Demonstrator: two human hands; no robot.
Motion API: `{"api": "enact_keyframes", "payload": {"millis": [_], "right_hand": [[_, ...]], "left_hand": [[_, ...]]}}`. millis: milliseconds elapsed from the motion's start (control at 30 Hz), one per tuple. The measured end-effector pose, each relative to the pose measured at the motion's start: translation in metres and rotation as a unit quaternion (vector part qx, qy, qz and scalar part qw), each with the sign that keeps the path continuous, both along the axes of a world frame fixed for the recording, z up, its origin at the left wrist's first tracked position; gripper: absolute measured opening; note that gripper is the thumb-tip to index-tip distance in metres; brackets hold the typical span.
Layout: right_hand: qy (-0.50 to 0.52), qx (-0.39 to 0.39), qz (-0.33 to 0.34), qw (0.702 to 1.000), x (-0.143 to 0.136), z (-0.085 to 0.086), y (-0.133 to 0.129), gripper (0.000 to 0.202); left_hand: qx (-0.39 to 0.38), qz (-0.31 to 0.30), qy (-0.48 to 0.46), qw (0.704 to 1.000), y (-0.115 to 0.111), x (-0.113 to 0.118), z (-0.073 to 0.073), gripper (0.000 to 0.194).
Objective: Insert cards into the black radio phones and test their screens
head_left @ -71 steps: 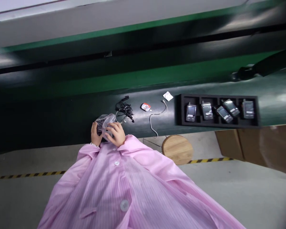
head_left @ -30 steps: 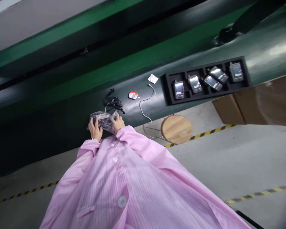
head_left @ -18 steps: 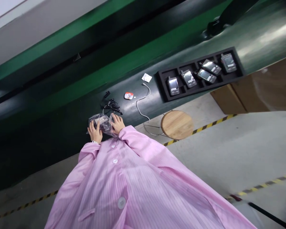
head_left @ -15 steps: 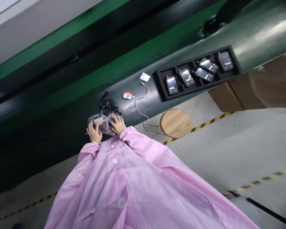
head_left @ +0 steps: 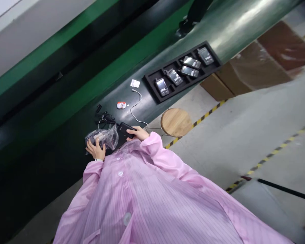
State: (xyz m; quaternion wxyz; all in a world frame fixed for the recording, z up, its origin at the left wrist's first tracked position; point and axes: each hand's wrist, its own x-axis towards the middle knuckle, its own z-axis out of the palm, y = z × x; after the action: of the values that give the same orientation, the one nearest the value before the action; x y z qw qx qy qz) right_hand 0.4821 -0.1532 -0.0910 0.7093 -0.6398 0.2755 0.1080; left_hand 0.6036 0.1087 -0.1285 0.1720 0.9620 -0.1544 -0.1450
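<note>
My right hand (head_left: 138, 133) grips black, flat, rectangular device (head_left: 123, 128) at its right end, thumb on top, near desk (head_left: 58, 159) edge. My left hand (head_left: 96, 149) lies with fingers spread on crumpled clear plastic bag (head_left: 113, 137), dark contents partly visible; bag sits on dark-green desk, just left of device. Tangled black cables (head_left: 105, 118) just beyond bag. Red-and-white rounded packet (head_left: 121, 105) and thin white cable (head_left: 135, 110) farther right, then black compartmented tray (head_left: 189, 82) bearing five handheld units with screens (head_left: 174, 77).

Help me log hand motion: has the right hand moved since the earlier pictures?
Yes: the right hand, holding a black device, has moved rightward, nearer the white cable.
</note>
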Motion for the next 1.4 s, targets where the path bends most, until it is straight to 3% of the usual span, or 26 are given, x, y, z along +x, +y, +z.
{"api": "enact_keyframes", "payload": {"millis": [133,200,300,367,400,467,533,633,733,900,1000,1100,1233,1400], "right_hand": [[-0.068,0.046,-0.083,0.993,-0.017,0.033,-0.031,0.059],[-0.098,0.029,-0.113,0.988,-0.021,0.045,-0.044,0.065],[-0.124,-0.046,-0.152,0.980,-0.025,0.055,-0.063,0.060],[-0.137,-0.121,-0.171,0.968,-0.027,0.057,-0.079,0.050],[-0.144,-0.158,-0.175,0.961,-0.029,0.058,-0.088,0.045],[-0.157,-0.221,-0.167,0.948,-0.035,0.057,-0.107,0.041],[-0.167,-0.264,-0.148,0.938,-0.043,0.055,-0.128,0.044],[-0.174,-0.301,-0.118,0.930,-0.059,0.049,-0.163,0.048],[-0.180,-0.317,-0.084,0.927,-0.078,0.038,-0.201,0.063],[-0.068,-0.351,-0.125,0.925,-0.089,-0.003,-0.274,0.061],[0.008,-0.362,-0.134,0.922,-0.062,-0.035,-0.305,0.070],[0.065,-0.355,-0.132,0.923,-0.026,-0.056,-0.317,0.084],[0.123,-0.317,-0.143,0.930,0.003,-0.064,-0.319,0.085],[0.128,-0.223,-0.177,0.950,0.009,-0.063,-0.343,0.091]], "left_hand": [[-0.064,0.033,0.014,0.997,-0.010,-0.001,0.021,0.082],[-0.116,0.063,0.009,0.991,-0.023,-0.005,0.038,0.078],[-0.211,0.074,0.027,0.974,-0.066,-0.020,0.068,0.062],[-0.268,0.054,0.088,0.958,-0.115,-0.036,0.087,0.056],[-0.306,0.044,0.142,0.941,-0.144,-0.045,0.095,0.058],[-0.464,0.073,0.358,0.807,-0.207,-0.064,0.109,0.061],[-0.524,0.165,0.411,0.727,-0.268,-0.081,0.119,0.057],[-0.548,0.216,0.414,0.694,-0.340,-0.099,0.126,0.047],[-0.573,0.253,0.413,0.661,-0.382,-0.106,0.127,0.041],[-0.547,0.324,0.383,0.671,-0.411,-0.103,0.117,0.042],[-0.521,0.378,0.366,0.672,-0.418,-0.103,0.108,0.044],[-0.503,0.408,0.366,0.669,-0.421,-0.107,0.102,0.048],[-0.485,0.436,0.364,0.665,-0.422,-0.111,0.100,0.046],[-0.475,0.453,0.360,0.664,-0.425,-0.114,0.103,0.027]]}}
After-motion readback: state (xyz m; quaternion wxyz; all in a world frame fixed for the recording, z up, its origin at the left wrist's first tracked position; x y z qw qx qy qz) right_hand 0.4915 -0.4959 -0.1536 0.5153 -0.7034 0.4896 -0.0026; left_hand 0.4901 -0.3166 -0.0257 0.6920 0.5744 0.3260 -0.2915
